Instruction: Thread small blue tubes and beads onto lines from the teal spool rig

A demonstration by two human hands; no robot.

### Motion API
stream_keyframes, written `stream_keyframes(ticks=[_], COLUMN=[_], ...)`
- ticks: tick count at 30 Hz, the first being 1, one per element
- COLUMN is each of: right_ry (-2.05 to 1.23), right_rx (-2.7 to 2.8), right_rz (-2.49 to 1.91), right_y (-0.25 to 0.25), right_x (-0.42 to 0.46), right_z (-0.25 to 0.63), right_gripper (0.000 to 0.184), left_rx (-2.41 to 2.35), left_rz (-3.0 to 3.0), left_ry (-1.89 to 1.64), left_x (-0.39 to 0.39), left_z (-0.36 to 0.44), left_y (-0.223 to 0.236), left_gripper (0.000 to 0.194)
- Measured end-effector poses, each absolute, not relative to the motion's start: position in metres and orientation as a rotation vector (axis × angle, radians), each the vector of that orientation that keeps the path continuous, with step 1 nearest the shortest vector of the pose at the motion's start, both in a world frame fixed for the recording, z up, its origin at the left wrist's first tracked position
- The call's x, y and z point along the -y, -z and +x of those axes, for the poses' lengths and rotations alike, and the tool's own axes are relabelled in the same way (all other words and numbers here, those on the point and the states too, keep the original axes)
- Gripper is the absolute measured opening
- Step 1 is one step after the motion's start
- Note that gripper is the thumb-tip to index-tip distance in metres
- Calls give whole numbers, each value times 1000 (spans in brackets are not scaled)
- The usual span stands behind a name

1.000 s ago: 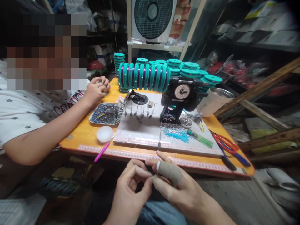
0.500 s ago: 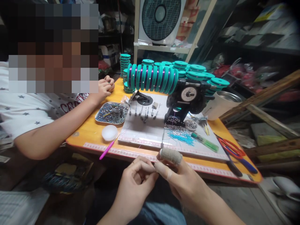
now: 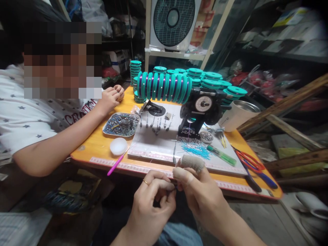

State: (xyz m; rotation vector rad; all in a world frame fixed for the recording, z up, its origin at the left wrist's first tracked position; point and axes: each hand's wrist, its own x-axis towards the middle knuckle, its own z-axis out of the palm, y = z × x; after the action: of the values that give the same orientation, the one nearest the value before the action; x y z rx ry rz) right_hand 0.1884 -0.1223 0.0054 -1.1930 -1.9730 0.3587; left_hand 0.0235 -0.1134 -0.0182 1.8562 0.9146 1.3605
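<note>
My left hand [image 3: 153, 201], a ring on one finger, is closed in a pinch just off the table's front edge. Against it, my right hand [image 3: 205, 194] is closed too, with a bandage-like wrap on one finger and tape on another. Something small and dark shows between the two sets of fingertips, too hidden to name. Just above the right fingers, a thin line with a small dark weight [image 3: 174, 159] lies over the board's [image 3: 148, 147] front edge. Behind stands a black stand [image 3: 202, 106] carrying a row of teal spools [image 3: 164, 87] wound with purple line.
A tray of weights [image 3: 107, 132], a white cup [image 3: 118, 146] and a pink-handled tool [image 3: 115, 165] are at left. Blue pieces [image 3: 196, 150], a green box [image 3: 221, 155] and pliers [image 3: 252, 160] are at right. Another person's arm [image 3: 64, 145] rests on the table's left side.
My hands have shifted slightly, and the fingertips now show a small dark thing between them. The view has moved a little; the other person's head has turned or shifted slightly.
</note>
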Motion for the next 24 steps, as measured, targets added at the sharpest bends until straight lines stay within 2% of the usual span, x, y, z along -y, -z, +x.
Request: stream_keyframes(ticks=[7,11,16,20,22,24], right_ry=[-138,-105,-62,-21,-12,-25], right_rx=[2111,2173,2193,2253,2268,2245], right_rz=[-1294,-1325,-1201,-874,-787,-815], right_y=[-25,-30,-30,-29,-29,-27], right_x=[108,101,105,116,120,121], right_z=[181,177,184,196,197,196], right_gripper=[31,24,28,42,34,18], left_rx=[-852,-634,-714,-714,-666,-624], left_rz=[2233,2408,1633,1156,997,870], left_ry=[-1450,-1352,-1024,-809,-713,-639], left_x=[107,99,95,93,92,92], left_z=[18,12,9,9,10,11], left_y=[16,13,3,1,2,3], left_gripper=[20,20,18,21,33,42])
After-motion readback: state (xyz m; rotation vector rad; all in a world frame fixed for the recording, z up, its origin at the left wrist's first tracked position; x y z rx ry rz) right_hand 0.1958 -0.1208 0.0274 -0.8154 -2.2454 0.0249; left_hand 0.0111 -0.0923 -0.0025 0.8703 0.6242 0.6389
